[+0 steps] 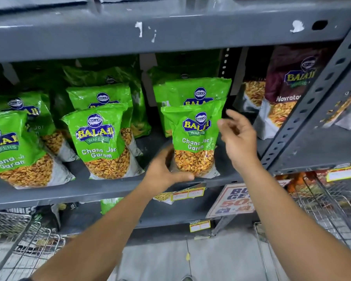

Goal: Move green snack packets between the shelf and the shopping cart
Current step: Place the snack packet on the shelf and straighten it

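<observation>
Several green Chana Jor Garam packets stand in rows on a grey metal shelf [118,188]. The front right green packet [195,138] stands upright near the shelf's front edge. My left hand [166,171] wraps around that packet's lower left corner, thumb across its bottom. My right hand [237,136] hovers just right of the packet's upper edge, fingers spread, holding nothing. Another green packet [101,140] stands to the left, and one more [10,151] at the far left.
A maroon Navratan packet [286,92] stands to the right behind a slanted perforated shelf post [312,102]. Wire baskets sit at lower left [22,240] and lower right [328,207]. A promotional sign [235,199] and price tags [188,193] hang below the shelf edge.
</observation>
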`<action>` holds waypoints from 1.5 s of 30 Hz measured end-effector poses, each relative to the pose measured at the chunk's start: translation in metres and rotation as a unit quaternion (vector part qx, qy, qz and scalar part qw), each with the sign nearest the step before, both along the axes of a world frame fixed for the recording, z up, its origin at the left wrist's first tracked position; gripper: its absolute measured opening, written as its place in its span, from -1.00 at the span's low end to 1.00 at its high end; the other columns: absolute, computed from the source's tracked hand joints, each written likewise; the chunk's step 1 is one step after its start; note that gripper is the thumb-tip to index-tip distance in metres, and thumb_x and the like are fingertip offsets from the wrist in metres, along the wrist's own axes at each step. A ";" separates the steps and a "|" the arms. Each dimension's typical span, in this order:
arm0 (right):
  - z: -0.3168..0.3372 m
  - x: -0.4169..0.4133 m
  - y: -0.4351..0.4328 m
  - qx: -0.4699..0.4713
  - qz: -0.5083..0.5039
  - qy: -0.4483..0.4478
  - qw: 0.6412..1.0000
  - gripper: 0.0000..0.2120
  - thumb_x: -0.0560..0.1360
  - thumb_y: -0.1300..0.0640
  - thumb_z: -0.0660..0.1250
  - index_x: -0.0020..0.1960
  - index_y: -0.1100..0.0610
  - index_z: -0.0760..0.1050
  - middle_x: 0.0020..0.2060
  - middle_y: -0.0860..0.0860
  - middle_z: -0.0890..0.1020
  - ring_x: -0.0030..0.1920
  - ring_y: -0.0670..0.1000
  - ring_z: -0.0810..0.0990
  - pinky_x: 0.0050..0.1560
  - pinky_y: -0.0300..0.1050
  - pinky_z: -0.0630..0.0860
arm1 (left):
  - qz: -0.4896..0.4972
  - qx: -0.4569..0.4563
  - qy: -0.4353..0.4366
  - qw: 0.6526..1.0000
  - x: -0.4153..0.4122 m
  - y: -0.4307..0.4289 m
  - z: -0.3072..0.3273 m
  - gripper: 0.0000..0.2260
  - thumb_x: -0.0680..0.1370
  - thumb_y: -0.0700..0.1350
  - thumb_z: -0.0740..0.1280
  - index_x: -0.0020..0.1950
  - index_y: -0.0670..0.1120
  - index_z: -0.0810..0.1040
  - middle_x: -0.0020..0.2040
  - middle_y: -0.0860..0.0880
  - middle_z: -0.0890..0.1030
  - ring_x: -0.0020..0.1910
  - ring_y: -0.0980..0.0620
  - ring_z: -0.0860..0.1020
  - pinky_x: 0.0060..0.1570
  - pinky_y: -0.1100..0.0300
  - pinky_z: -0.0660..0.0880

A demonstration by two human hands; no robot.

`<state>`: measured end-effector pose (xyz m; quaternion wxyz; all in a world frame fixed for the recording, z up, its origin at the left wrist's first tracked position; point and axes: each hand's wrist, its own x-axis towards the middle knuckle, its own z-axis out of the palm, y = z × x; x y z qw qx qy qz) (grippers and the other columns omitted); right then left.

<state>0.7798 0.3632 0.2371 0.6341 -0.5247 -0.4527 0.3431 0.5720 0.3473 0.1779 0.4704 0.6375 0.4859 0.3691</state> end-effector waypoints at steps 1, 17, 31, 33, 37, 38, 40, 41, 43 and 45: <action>0.007 0.003 0.003 -0.001 0.002 -0.002 1.000 -0.74 0.47 0.11 0.38 0.15 -0.03 0.50 -0.28 -0.23 0.64 -0.25 -0.29 0.57 -0.13 -0.32 0.51 | -0.011 -0.005 0.053 0.999 -0.002 -0.001 -0.006 -0.15 0.15 0.02 0.64 0.38 0.04 0.36 0.23 0.06 0.60 0.22 0.08 0.55 0.22 0.10 0.48; 0.042 0.006 0.022 0.036 -0.102 -0.177 0.978 -0.91 0.50 0.08 0.30 -0.05 0.02 0.57 -0.23 -0.01 0.59 -0.24 -0.12 0.52 -0.15 -0.17 0.43 | 0.048 0.054 0.172 0.982 0.002 0.003 -0.010 -0.65 0.29 -0.04 0.57 0.01 0.02 0.56 -0.28 0.18 0.54 -0.33 0.33 0.45 -0.39 0.53 0.33; 0.109 -0.060 0.029 0.054 0.063 -0.613 0.786 -0.88 0.50 -0.02 0.29 -0.05 -0.09 0.60 0.00 -0.05 0.65 0.05 0.11 0.58 -0.01 -0.09 0.39 | 0.074 0.035 0.187 0.979 0.004 0.002 -0.014 -0.58 0.26 -0.02 0.58 0.07 0.05 0.57 -0.22 0.19 0.59 -0.30 0.36 0.48 -0.37 0.54 0.35; 0.109 -0.061 0.028 0.078 0.021 -0.582 0.809 -0.91 0.48 0.00 0.32 -0.10 -0.06 0.60 -0.04 -0.05 0.64 0.05 0.10 0.55 0.03 -0.04 0.46 | 0.081 0.035 0.189 0.978 0.005 0.002 -0.015 -0.60 0.26 -0.01 0.57 0.05 0.05 0.56 -0.19 0.12 0.64 -0.29 0.30 0.50 -0.36 0.51 0.34; 0.108 -0.062 0.024 0.074 0.051 -0.545 0.834 -0.92 0.48 0.01 0.33 -0.07 -0.05 0.59 -0.04 -0.06 0.65 0.05 0.08 0.58 0.10 0.03 0.48 | 0.080 0.036 0.192 0.977 0.007 0.002 -0.017 -0.58 0.28 -0.01 0.57 0.08 0.04 0.55 -0.03 0.06 0.69 -0.09 0.11 0.58 -0.16 0.30 0.42; 0.111 -0.060 0.025 0.070 0.064 -0.554 0.827 -0.87 0.47 -0.02 0.34 -0.01 -0.06 0.59 -0.02 -0.06 0.66 0.06 0.07 0.59 0.11 0.02 0.49 | 0.080 0.033 0.190 0.978 0.007 0.002 -0.017 -0.58 0.28 -0.01 0.56 0.08 0.05 0.54 -0.04 0.07 0.68 -0.10 0.12 0.58 -0.18 0.33 0.42; 0.122 -0.047 0.026 0.029 0.105 -0.583 0.805 -0.67 0.43 -0.10 0.38 0.17 -0.08 0.52 0.07 -0.07 0.66 0.12 0.06 0.58 0.18 0.01 0.48 | 0.081 0.028 0.188 0.978 0.006 0.002 -0.018 -0.61 0.28 0.00 0.56 0.04 0.06 0.53 -0.12 0.12 0.65 -0.15 0.16 0.57 -0.28 0.47 0.38; 0.127 -0.037 0.026 -0.013 0.134 -0.595 0.792 -0.57 0.41 -0.12 0.41 0.25 -0.08 0.47 0.13 -0.06 0.64 0.16 0.06 0.56 0.21 0.00 0.47 | 0.081 0.026 0.186 0.979 0.005 0.002 -0.018 -0.62 0.28 0.01 0.56 0.03 0.08 0.53 -0.15 0.15 0.63 -0.18 0.19 0.56 -0.32 0.51 0.36; 0.136 -0.009 0.026 -0.094 0.175 -0.626 0.755 -0.45 0.38 -0.08 0.46 0.32 0.00 0.44 0.23 0.00 0.60 0.22 0.06 0.55 0.23 -0.08 0.44 | 0.082 0.023 0.182 0.980 0.005 0.001 -0.017 -0.61 0.28 0.00 0.56 0.03 0.08 0.53 -0.16 0.16 0.61 -0.19 0.19 0.55 -0.32 0.52 0.35; 0.138 0.017 0.028 -0.130 0.164 -0.650 0.730 -0.54 0.40 0.00 0.47 0.25 0.12 0.52 0.21 0.10 0.61 0.16 0.07 0.57 0.07 -0.20 0.40 | 0.083 0.026 0.180 0.980 0.005 0.002 -0.018 -0.59 0.27 -0.01 0.57 0.06 0.07 0.53 -0.13 0.12 0.64 -0.15 0.13 0.58 -0.27 0.42 0.40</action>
